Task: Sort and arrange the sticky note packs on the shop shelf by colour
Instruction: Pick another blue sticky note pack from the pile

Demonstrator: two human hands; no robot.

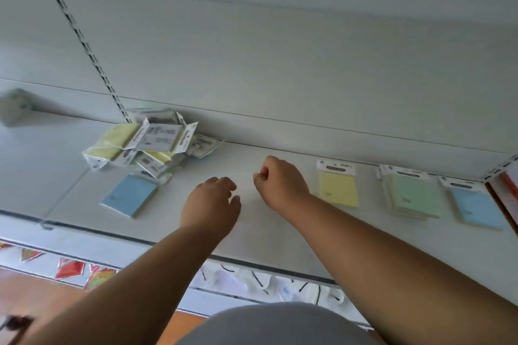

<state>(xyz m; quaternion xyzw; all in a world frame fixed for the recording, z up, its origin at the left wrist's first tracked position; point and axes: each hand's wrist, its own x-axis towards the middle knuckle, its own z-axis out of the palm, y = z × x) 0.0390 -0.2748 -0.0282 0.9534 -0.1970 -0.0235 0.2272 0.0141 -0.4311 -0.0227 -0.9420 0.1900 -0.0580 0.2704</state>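
**Clerk:** Item one, sorted row. To your right, three lots lie flat along the back of the shelf (280, 232): yellow pack (339, 187), green stack (412, 196), blue pack (473, 204). Each has its white header card towards the back panel and a gap between colours, which I judge is so each colour reads as its own lot.

**Checker:** And the unsorted stock?

**Clerk:** Item two, the heap (145, 145), to your left against the back panel. Packs lie tilted and overlapping, some face-down showing printed white backs, with yellow visible among them. One loose blue pack (129, 196) lies flat at the heap's near edge, apart from the row.

**Checker:** Your hands?

**Clerk:** Your left hand (213, 202) hovers over bare shelf between heap and row, fingers loosely curled, holding nothing. Your right hand (280, 185) is beside it, fingers curled in; whether it pinches anything I cannot tell. Both sit nearer the heap's side, likely placed to draw the next pack.

**Checker:** Condition of stock?

**Clerk:** Pastel pads, clear-wrapped, thin and flat; somewhat blurred.
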